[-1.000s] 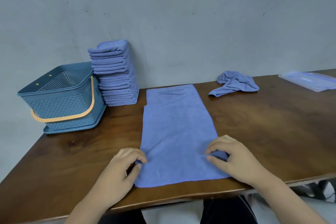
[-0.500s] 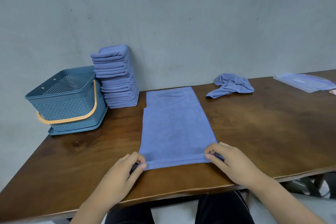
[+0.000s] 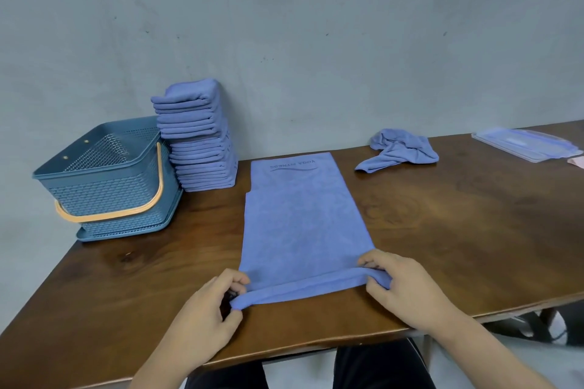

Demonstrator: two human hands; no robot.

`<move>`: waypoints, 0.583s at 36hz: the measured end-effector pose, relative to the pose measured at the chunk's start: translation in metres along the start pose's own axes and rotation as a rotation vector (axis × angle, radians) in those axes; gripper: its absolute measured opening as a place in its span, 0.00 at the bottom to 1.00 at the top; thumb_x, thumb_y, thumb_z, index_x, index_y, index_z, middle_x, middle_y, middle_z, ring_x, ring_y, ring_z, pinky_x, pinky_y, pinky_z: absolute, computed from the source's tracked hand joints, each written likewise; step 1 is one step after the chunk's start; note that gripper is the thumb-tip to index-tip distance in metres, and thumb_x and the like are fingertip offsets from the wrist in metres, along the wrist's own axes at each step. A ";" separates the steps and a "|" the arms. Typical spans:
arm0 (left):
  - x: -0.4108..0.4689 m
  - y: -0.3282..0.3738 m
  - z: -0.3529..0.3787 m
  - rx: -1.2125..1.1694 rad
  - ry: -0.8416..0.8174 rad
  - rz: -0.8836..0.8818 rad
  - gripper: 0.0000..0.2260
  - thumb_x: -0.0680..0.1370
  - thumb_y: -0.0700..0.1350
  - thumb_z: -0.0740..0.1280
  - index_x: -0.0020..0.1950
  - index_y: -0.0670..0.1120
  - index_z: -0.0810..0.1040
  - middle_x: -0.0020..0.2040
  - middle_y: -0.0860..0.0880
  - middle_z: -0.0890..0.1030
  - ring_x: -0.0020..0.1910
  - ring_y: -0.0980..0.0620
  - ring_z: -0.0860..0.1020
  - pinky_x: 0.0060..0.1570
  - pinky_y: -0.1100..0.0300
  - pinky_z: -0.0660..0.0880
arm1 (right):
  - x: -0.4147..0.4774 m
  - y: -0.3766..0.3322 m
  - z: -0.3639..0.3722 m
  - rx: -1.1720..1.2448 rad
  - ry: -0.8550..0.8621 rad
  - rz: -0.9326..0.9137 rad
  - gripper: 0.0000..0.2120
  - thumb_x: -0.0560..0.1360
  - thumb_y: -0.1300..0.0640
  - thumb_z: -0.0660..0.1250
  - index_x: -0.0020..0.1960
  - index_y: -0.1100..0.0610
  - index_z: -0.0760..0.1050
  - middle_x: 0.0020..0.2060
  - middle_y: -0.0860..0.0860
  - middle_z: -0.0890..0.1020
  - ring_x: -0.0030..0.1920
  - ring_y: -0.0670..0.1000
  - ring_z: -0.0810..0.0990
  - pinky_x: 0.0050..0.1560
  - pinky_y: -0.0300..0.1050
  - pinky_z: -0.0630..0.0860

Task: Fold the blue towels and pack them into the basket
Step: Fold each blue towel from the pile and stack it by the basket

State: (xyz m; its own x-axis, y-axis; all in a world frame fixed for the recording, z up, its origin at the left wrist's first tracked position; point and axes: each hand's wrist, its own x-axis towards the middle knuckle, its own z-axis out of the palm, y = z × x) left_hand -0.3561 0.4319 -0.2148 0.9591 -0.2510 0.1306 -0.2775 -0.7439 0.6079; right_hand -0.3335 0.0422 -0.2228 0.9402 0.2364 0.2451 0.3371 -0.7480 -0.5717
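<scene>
A long blue towel (image 3: pixel 300 218) lies flat down the middle of the brown table, its printed end far from me. Its near end is doubled over into a rolled edge. My left hand (image 3: pixel 208 316) pinches the left corner of that edge and my right hand (image 3: pixel 407 290) pinches the right corner. A tall stack of folded blue towels (image 3: pixel 199 139) stands against the wall at the back left. Beside it sits the blue basket (image 3: pixel 104 199) with an orange handle, holding nothing I can see. A crumpled blue towel (image 3: pixel 401 150) lies at the back right.
A clear plastic lid or tray (image 3: pixel 527 144) rests at the far right of the table (image 3: pixel 474 230). The grey wall runs directly behind the table. The table's left edge passes close under the basket.
The towel's near end has been lifted and folded away from me, so the towel looks shorter. Both hands moved forward with the fold and keep pinching its corners.
</scene>
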 end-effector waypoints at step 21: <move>0.015 0.013 -0.013 -0.485 0.169 -0.051 0.08 0.84 0.49 0.64 0.53 0.50 0.83 0.42 0.48 0.83 0.43 0.53 0.78 0.45 0.61 0.71 | 0.010 -0.022 -0.023 0.605 0.114 0.195 0.13 0.83 0.49 0.64 0.52 0.52 0.87 0.46 0.50 0.87 0.50 0.51 0.85 0.50 0.40 0.77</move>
State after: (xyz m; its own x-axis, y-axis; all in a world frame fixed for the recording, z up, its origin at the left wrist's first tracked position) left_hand -0.3442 0.4266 -0.1949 0.9775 -0.0882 0.1916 -0.2107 -0.3697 0.9049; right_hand -0.3326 0.0464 -0.1902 0.9871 0.0393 0.1551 0.1599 -0.2803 -0.9465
